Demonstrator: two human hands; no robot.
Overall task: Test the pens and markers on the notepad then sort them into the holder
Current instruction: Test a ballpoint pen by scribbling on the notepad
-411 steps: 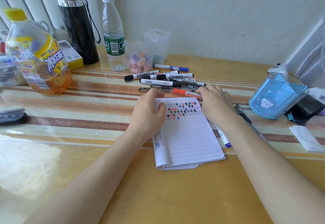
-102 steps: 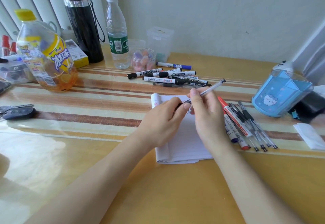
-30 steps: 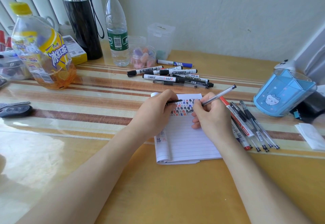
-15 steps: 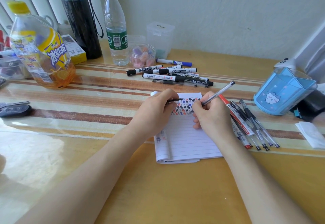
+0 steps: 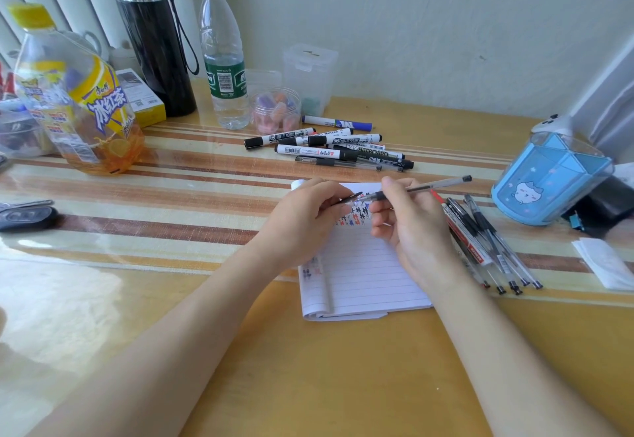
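A lined notepad lies in the middle of the table with rows of coloured scribbles near its top. My right hand holds a clear-barrelled black pen just above the scribbles, its tip pointing left. My left hand rests on the pad's left edge and pinches the pen's black cap, which almost meets the tip. Several markers and pens lie in a pile behind the pad. Another bunch of pens lies to the right. The blue pen holder stands at the far right.
A yellow-capped iced tea bottle, a black flask and a water bottle stand at the back left. A small jar and clear boxes sit behind the markers. A car key lies at the left, folded paper at the right.
My right hand has lifted the pen off the paper and levelled it. The cap in my left hand and the pen tip have come close together.
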